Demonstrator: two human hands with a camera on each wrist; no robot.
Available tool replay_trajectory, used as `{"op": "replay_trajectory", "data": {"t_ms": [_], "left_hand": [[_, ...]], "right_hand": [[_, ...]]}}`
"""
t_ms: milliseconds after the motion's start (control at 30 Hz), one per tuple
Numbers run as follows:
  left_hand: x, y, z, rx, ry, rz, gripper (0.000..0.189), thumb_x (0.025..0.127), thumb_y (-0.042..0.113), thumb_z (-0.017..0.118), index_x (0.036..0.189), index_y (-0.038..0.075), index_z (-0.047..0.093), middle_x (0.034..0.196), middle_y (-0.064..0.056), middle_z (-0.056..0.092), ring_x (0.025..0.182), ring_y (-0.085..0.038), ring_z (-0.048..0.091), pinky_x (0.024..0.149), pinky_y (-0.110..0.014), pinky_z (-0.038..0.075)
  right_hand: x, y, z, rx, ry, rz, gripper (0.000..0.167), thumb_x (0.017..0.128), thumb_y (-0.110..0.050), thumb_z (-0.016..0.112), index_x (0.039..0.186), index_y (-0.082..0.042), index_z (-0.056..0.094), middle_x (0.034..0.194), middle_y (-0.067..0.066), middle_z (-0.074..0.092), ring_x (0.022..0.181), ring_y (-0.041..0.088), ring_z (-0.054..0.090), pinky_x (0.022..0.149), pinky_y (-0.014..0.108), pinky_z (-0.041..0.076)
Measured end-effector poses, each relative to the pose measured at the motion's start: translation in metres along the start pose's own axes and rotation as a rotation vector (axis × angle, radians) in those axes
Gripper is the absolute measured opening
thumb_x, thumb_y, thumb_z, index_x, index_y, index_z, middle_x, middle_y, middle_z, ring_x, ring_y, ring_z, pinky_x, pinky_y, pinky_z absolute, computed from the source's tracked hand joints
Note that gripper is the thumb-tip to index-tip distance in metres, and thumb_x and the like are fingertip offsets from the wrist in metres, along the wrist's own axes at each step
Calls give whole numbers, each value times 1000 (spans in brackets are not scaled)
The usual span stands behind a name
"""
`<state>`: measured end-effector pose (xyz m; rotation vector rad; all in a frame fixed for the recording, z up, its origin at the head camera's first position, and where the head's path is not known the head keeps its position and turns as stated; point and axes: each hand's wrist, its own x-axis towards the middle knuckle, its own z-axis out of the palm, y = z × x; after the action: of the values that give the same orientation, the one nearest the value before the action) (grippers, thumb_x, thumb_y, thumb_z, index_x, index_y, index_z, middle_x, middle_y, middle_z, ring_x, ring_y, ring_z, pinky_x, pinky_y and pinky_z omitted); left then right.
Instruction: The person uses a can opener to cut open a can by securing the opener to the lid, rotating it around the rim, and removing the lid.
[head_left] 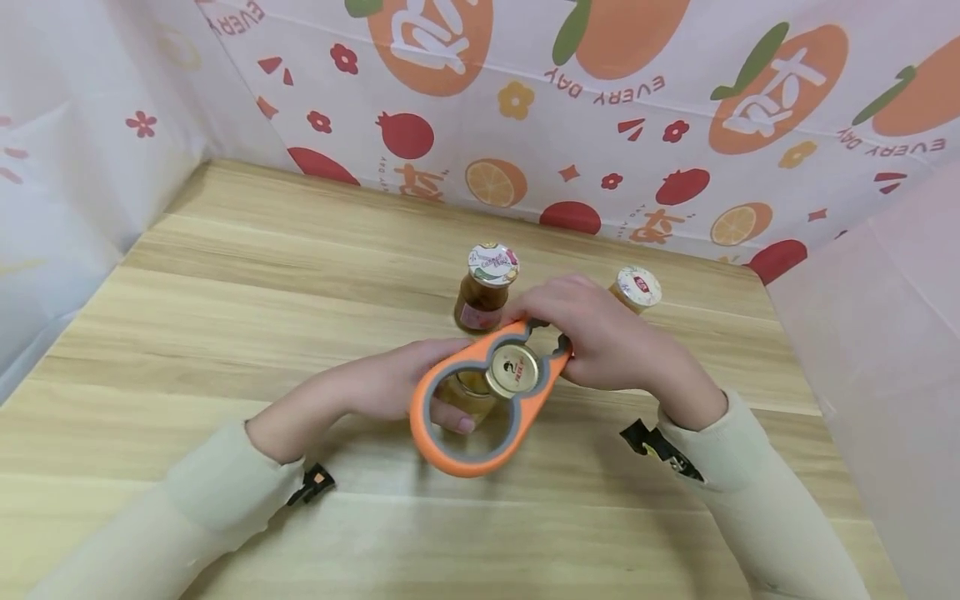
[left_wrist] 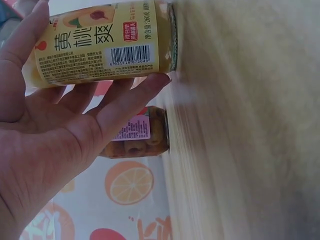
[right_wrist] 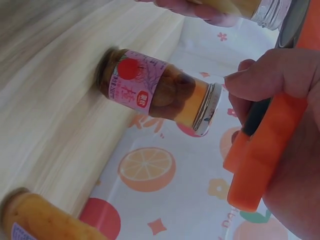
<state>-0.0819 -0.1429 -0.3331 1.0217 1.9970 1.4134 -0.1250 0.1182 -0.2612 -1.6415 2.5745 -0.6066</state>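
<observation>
My left hand (head_left: pixel 408 383) holds a glass jar of yellow peaches (left_wrist: pixel 100 45), thumb on one side and fingers behind the yellow label. In my right hand (head_left: pixel 592 333) is an orange jar opener (head_left: pixel 442 450) with grey-lined rings, gripped at its narrow end. A gold lid (head_left: pixel 515 369) sits within the opener's smaller ring, offset from the jar's mouth. Bare glass threads show on the jar's neck (right_wrist: pixel 272 12) in the right wrist view. The opener's large ring lies over the jar and left fingers in the head view.
A dark fruit jar (head_left: pixel 482 300) with a patterned white lid stands just behind both hands. Another white-lidded jar (head_left: pixel 636 289) of orange contents is partly hidden behind my right hand. Fruit-printed cloth (head_left: pixel 450 125) walls the back of the wooden table (head_left: pixel 225 292).
</observation>
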Motion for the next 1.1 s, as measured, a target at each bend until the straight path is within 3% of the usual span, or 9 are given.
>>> {"op": "replay_trajectory", "data": {"t_ms": [167, 400, 633, 867, 1100], "left_hand": [[-1, 1, -3, -43, 2, -83, 65, 82, 25, 84, 139, 28, 52, 130, 11, 61, 124, -11, 54, 107, -42, 42], [-4, -1, -5, -43, 10, -127, 57, 82, 24, 84, 131, 25, 55, 116, 4, 64, 113, -18, 57, 101, -44, 46], [-5, -2, -12, -61, 8, -175, 44, 83, 22, 83, 119, 25, 58, 119, 3, 61, 117, -19, 54, 99, -39, 50], [-8, 0, -20, -83, -9, -193, 51, 82, 18, 82, 126, 25, 57, 127, 4, 59, 122, -17, 51, 100, -41, 49], [-11, -3, -26, -97, -21, -156, 47, 82, 19, 82, 123, 24, 59, 123, 2, 60, 123, -20, 51, 102, -46, 45]], "right_hand": [[-8, 2, 0, 6, 23, 19, 39, 81, -15, 80, 117, -22, 67, 107, -16, 65, 97, 7, 56, 95, 37, 40], [-17, 2, 3, -3, 41, 41, 39, 78, -10, 81, 113, -20, 67, 105, -15, 65, 96, 7, 56, 94, 37, 42], [-22, 5, 6, -2, 45, 49, 40, 77, -10, 81, 112, -21, 67, 107, -15, 65, 97, 8, 56, 95, 37, 41], [-24, 6, 6, 1, 43, 56, 42, 76, -9, 81, 114, -21, 67, 109, -15, 65, 98, 8, 56, 96, 38, 41], [-24, 6, 6, 11, 44, 48, 41, 76, -9, 81, 113, -21, 67, 109, -15, 65, 96, 8, 57, 94, 37, 42]]}}
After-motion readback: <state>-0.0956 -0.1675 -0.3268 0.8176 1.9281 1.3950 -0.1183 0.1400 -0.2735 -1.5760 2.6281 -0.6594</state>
